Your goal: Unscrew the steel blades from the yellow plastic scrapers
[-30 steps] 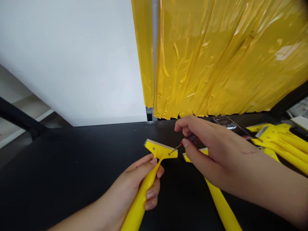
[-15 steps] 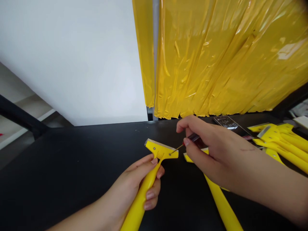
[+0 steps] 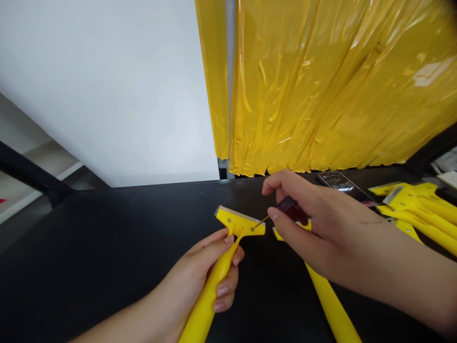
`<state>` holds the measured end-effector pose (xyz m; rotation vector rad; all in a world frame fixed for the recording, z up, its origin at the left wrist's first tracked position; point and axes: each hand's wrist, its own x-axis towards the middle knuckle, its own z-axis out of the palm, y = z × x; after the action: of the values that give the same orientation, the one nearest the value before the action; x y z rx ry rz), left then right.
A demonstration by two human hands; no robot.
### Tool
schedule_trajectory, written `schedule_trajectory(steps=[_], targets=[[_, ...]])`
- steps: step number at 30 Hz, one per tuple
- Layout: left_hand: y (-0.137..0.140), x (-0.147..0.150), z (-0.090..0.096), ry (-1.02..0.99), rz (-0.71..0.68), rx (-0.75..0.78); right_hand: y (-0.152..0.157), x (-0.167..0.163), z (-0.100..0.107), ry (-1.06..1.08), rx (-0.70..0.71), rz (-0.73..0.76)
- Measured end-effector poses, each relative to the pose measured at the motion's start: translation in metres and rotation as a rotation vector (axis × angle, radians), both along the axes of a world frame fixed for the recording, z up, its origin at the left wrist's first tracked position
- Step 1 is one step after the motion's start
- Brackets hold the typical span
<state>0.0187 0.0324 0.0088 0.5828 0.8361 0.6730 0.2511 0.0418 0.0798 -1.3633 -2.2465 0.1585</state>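
Observation:
My left hand (image 3: pixel 214 267) is closed round the yellow handle of a scraper (image 3: pixel 240 224), whose wide head is tilted and carries two screws on its face. A thin metal strip runs along the head's far edge. Between thumb and fingers, my right hand (image 3: pixel 314 214) grips a screwdriver (image 3: pixel 287 205) with a dark red handle. Its slim shaft slants down to the left, and the tip meets the right-hand screw (image 3: pixel 252 229). Under my right hand lies a second yellow scraper (image 3: pixel 328 300), its middle partly covered by the hand.
Several more yellow scrapers (image 3: pixel 424 209) lie piled on the black table (image 3: pixel 89 252) at the right. A dark glass-faced device (image 3: pixel 342 183) with lit digits lies near the back edge. Behind the table hang a yellow plastic curtain (image 3: pixel 307 95) and a white panel (image 3: pixel 117 90).
The screwdriver handle has turned in my right fingers, and the thumb has shifted slightly left and up. My left hand and its scraper have stayed in place.

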Motion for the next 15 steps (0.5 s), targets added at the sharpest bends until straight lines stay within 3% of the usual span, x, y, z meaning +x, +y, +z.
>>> schedule_trajectory(steps=[7,15], targets=[[-0.0003,0.0007,0.0031,0.025,0.012,0.006,0.0001,0.0004,0.0021,-0.006,0.011,0.015],[-0.0034,0.0046,0.0050,0.015,0.008,0.018,-0.0021,-0.0055,-0.0001,0.155,-0.005,0.129]])
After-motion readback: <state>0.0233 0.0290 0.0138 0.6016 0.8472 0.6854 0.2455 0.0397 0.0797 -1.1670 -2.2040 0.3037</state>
